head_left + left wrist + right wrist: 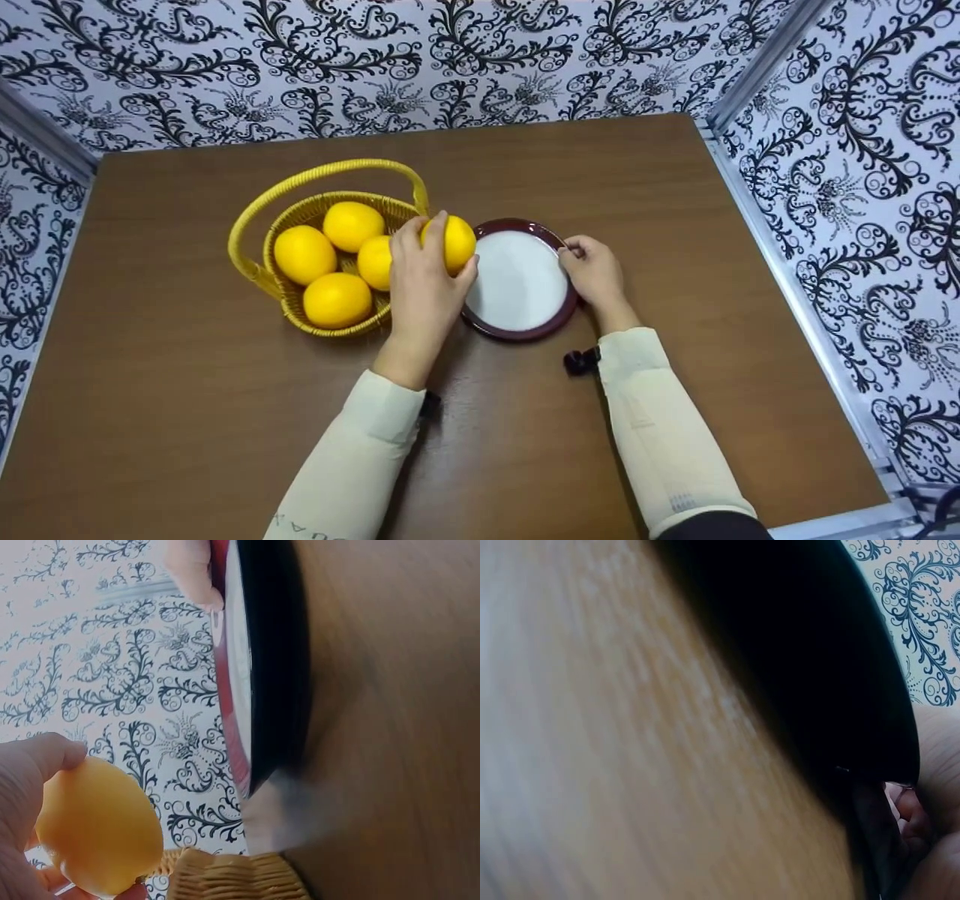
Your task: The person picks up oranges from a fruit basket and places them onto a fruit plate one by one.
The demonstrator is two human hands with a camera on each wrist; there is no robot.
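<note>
My left hand point(426, 281) grips a smooth, oval yellow fruit point(459, 244) between thumb and fingers, just off the basket's right side. The left wrist view shows the same fruit point(101, 829) up close with a small dark spot at its lower end; its exact kind I cannot tell. Several more such fruits point(337, 300) lie in a yellow wicker basket point(330, 196) with a tall arched handle. At the right, a round plate point(521, 281) has a white middle and a dark red rim. My right hand point(595, 274) pinches that rim on its right side. The right wrist view mostly has the plate's dark underside point(802, 652).
Everything stands on a brown wooden table point(225, 435). White panels point(480, 67) with black scrollwork rise behind and at both sides, joined by metal frame bars point(795, 285). A small black device point(581, 362) sits at the right wrist.
</note>
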